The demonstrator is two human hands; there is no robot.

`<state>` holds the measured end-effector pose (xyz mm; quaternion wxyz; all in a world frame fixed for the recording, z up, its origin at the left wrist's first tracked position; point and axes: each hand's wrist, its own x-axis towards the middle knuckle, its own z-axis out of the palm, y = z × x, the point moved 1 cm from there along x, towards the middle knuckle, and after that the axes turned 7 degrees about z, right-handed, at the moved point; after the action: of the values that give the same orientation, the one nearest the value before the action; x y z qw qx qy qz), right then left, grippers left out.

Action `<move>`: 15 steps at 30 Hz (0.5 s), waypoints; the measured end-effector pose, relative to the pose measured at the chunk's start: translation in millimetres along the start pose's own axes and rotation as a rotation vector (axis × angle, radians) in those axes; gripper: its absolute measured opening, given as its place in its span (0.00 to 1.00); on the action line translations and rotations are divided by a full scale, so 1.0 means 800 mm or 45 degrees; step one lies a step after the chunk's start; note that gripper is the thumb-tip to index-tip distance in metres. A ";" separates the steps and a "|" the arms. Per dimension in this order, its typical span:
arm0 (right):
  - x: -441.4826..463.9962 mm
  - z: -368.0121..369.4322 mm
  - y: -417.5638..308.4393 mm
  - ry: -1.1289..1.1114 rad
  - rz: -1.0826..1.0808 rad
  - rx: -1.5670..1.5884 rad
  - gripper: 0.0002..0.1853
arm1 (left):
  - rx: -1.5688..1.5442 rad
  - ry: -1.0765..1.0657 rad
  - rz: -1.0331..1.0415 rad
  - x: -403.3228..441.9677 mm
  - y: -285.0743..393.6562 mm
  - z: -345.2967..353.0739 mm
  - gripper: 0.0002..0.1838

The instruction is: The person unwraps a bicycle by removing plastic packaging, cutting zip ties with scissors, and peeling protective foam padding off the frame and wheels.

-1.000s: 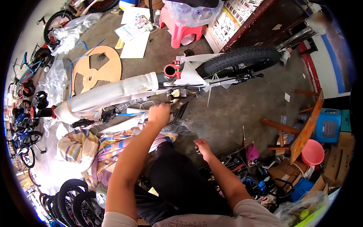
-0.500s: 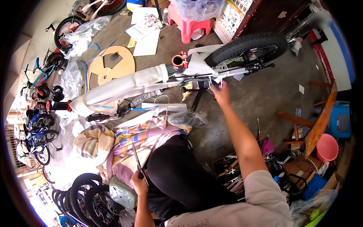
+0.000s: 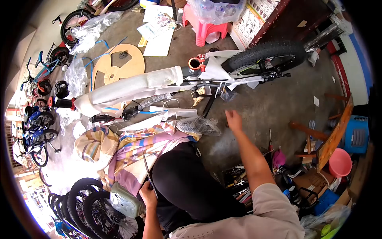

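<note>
My left hand [image 3: 148,196], by my left knee, is closed around the dark handles of a pair of scissors [image 3: 146,169], whose blades point up and away. My right hand [image 3: 234,120] is in the air over the floor, below the bicycle frame and apart from it. Its fingers are curled together; whether anything small is in them is hidden. The bicycle frame [image 3: 131,85] lies across in front of me, wrapped in white foam, with an orange seat clamp [image 3: 196,63] and a rear wheel [image 3: 266,55]. Clear plastic [image 3: 228,95] hangs near its crank area.
A plaid cloth [image 3: 135,145] and bubble wrap [image 3: 198,126] lie before my knees. Tools fill a tray [image 3: 234,175] at my right, with a screwdriver [image 3: 270,139] beyond. A wooden stool [image 3: 336,131], pink basin [image 3: 340,162] and red stool [image 3: 203,30] stand around.
My right hand has left the bicycle's crank area and drawn back toward me. The clear plastic now shows there. My left hand still holds the scissors. The view has shifted slightly.
</note>
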<state>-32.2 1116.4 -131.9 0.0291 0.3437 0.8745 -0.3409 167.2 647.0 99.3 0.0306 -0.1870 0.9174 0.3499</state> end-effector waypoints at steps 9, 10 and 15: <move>-0.075 -0.047 -0.013 0.132 -0.455 -0.691 0.19 | -0.040 -0.139 -0.054 0.007 -0.003 0.019 0.16; -0.066 -0.054 -0.044 0.081 -0.536 -0.418 0.17 | -0.004 -0.187 -0.024 0.009 -0.006 0.023 0.18; -0.096 -0.137 -0.267 -0.070 -0.823 0.484 0.10 | -0.105 -0.513 -0.019 -0.003 -0.089 0.084 0.20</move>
<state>-86.3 1025.9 96.9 -0.1209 0.0399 0.8580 -0.4977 190.3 642.7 4.4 0.2083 -0.1211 0.8763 0.4171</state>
